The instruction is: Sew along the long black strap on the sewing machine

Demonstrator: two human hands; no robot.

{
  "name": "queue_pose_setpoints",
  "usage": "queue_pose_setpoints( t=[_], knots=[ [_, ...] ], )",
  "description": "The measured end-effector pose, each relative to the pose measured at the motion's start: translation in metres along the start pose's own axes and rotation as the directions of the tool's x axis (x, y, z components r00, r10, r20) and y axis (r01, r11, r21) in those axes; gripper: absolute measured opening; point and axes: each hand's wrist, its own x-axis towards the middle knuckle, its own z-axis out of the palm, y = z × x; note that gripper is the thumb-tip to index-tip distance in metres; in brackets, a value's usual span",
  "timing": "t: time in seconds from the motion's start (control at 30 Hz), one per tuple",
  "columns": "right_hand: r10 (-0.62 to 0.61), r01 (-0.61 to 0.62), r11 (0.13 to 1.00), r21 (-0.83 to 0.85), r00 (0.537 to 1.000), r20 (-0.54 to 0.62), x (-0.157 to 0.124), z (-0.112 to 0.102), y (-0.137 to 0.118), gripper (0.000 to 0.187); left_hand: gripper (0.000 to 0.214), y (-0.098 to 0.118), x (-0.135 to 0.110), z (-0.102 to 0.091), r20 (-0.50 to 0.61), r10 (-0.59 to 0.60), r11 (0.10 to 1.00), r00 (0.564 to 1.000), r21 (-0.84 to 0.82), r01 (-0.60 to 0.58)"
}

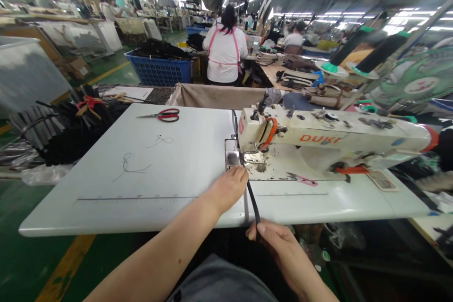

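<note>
A narrow black strap (252, 200) runs from under the presser foot of a white sewing machine (332, 140) back over the table's near edge. My left hand (229, 186) lies on the white table (141, 170) just in front of the needle plate, fingers together and pressed on the strap. My right hand (274, 238) is below the table edge, pinching the strap's near end between thumb and fingers.
Red-handled scissors (164, 114) lie at the table's far side, with loose threads (132, 166) mid-table. Bundles of black straps (60, 127) are stacked at the left. A person in a white top (226, 49) stands beyond, by a blue crate (160, 68). A green fan (421, 82) is at right.
</note>
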Motion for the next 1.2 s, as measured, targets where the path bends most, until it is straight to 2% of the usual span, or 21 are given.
queue_pose_setpoints(
  t=[0.17, 0.53, 0.67, 0.77, 0.87, 0.97, 1.03, 1.13, 1.2],
  knots=[
    [-0.014, 0.016, 0.997, -0.073, 1.000, 0.020, -0.006, -0.002, 0.003, 0.049, 0.025, 0.000, -0.002, 0.002, 0.012, -0.016, 0.999, 1.000, -0.036, 0.016],
    [-0.050, 0.052, 0.998, -0.032, 0.996, 0.071, 0.000, -0.011, 0.026, 0.052, 0.034, -0.002, 0.000, 0.019, -0.049, -0.089, 0.993, 0.995, -0.076, 0.085],
    [-0.098, 0.097, 0.995, 0.013, 0.987, 0.130, -0.002, -0.012, 0.027, 0.049, 0.030, -0.002, -0.003, 0.020, -0.072, -0.062, 0.998, 0.995, -0.025, 0.060],
    [-0.117, 0.100, 0.989, 0.108, 0.980, 0.162, -0.006, -0.013, 0.027, 0.046, 0.028, -0.002, -0.004, 0.016, -0.070, -0.017, 1.000, 0.997, -0.001, 0.017],
    [-0.190, 0.159, 0.972, 0.175, 0.966, 0.177, -0.007, -0.015, 0.024, 0.044, 0.024, -0.002, -0.004, 0.012, -0.047, -0.005, 1.000, 0.999, -0.005, 0.005],
    [-0.268, 0.256, 0.963, 0.084, 0.944, 0.191, -0.004, -0.016, 0.019, 0.039, 0.025, -0.001, -0.002, 0.009, -0.030, -0.018, 1.000, 0.999, -0.015, 0.017],
    [-0.267, 0.274, 0.961, -0.021, 0.950, 0.162, -0.001, -0.016, 0.018, 0.035, 0.026, -0.001, -0.002, 0.008, -0.025, -0.026, 0.999, 0.999, -0.018, 0.026],
    [-0.187, 0.192, 0.979, -0.072, 0.980, 0.069, 0.003, -0.014, 0.019, 0.030, 0.025, 0.000, -0.001, 0.005, -0.009, -0.031, 0.999, 0.999, -0.021, 0.031],
    [-0.083, 0.081, 0.996, 0.039, 0.995, 0.048, 0.004, -0.011, 0.021, 0.039, 0.024, 0.001, 0.000, 0.004, 0.006, -0.033, 0.999, 0.999, -0.017, 0.033]
  ],
)
